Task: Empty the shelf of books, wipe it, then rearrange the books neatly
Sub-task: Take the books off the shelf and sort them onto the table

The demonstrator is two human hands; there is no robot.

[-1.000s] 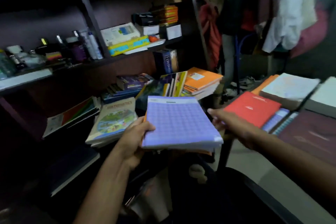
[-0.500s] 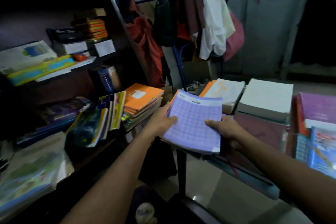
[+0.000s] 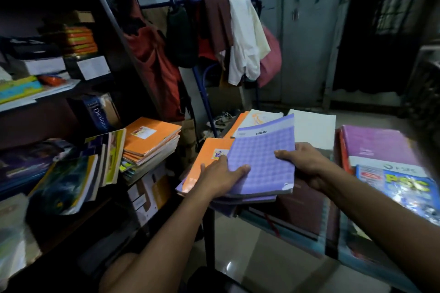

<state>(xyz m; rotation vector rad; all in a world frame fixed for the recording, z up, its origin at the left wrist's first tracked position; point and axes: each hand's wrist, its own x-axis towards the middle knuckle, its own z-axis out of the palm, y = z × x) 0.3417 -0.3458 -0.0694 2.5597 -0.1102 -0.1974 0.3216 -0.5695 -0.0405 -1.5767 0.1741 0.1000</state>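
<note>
Notebooks fill our hands: our left hand (image 3: 220, 177) grips the near left edge of the purple checked notebook (image 3: 262, 157), thumb on its cover, while our right hand (image 3: 307, 164) holds its right edge. An orange notebook (image 3: 204, 164) pokes out beneath it to the left. Left of the purple notebook, a stack of orange books (image 3: 151, 138) sits on the shelf (image 3: 71, 219).

1. On my left the shelf (image 3: 100, 93) is crowded: leaning books (image 3: 104, 159) and an orange notebook stack (image 3: 150, 140) fill its front edge.
2. I see an open gap of floor (image 3: 262, 257) between shelf and tabletop (image 3: 307, 200).
3. The tabletop's far side is blocked by a white stack (image 3: 312, 126); its right by a purple book (image 3: 376, 143).
4. Hanging clothes (image 3: 242, 38) close off the back.
</note>
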